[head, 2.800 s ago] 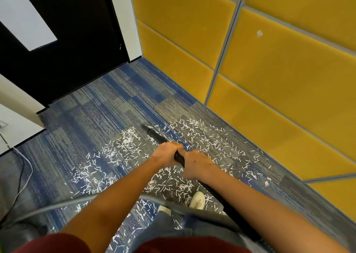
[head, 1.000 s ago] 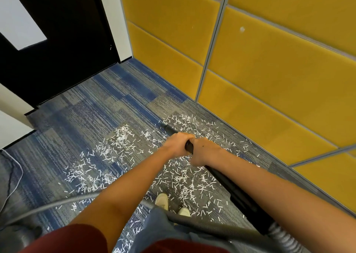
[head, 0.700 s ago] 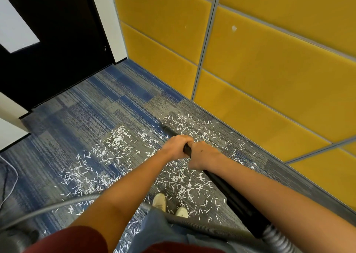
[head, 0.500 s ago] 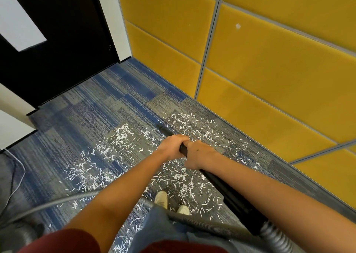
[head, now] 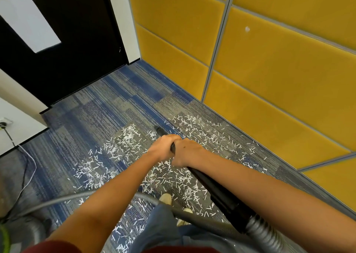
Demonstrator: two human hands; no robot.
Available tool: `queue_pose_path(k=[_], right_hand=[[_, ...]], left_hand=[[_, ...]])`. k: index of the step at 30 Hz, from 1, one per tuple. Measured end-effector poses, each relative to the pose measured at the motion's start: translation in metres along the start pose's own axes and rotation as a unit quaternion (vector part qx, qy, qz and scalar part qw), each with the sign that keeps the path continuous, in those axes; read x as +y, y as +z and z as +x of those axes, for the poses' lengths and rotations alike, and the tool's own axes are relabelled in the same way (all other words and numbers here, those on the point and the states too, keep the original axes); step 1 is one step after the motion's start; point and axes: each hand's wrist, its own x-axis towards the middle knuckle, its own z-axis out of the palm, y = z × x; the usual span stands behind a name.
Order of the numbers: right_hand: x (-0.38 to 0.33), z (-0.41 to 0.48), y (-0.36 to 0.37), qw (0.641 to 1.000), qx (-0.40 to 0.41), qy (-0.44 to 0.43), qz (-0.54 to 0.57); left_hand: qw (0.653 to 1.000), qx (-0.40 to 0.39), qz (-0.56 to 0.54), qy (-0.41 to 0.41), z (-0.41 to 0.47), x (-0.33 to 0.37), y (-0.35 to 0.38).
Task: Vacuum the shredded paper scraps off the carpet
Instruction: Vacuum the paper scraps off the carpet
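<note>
— White paper scraps (head: 127, 141) noted: short strips strewn over the blue-and-grey carpet (head: 92, 114), thickest in front of the person's feet and near the base of the wall. Position of the tool?
— Black vacuum wand (head: 217, 191) slants down across the scatter. Its nozzle tip meets the carpet among the strips, just beyond the hands.
— Hands?
— Left hand (head: 162, 146) is wrapped round the wand nearest the nozzle, fingers curled over the top. Right hand (head: 187, 152) grips the wand directly behind it, and the two hands touch.
— Rear of the wand?
— Grey ribbed hose (head: 265, 235) joins it at lower right and loops across in front of the legs toward the left edge. Two pale shoes (head: 166, 198) stand among the scraps beside it.
— Surroundings?
— Yellow padded wall panels (head: 269, 69) on the right, a black door (head: 77, 31) at the far end, and a cable (head: 28, 168) running from a wall socket (head: 3, 122) at far left.
</note>
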Motion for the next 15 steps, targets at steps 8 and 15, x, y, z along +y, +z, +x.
queue_pose_path(k=[8,15], right_hand=[[0.007,0.023,-0.015,0.997,0.025,0.066,0.028],[0.010,0.041,-0.013,0.995,0.024,0.088,0.048]], left_hand=[[0.999,-0.005,-0.020,0.041,0.039,0.014,-0.016],[0.997,-0.040,-0.021,0.055,0.057,0.007,-0.015]])
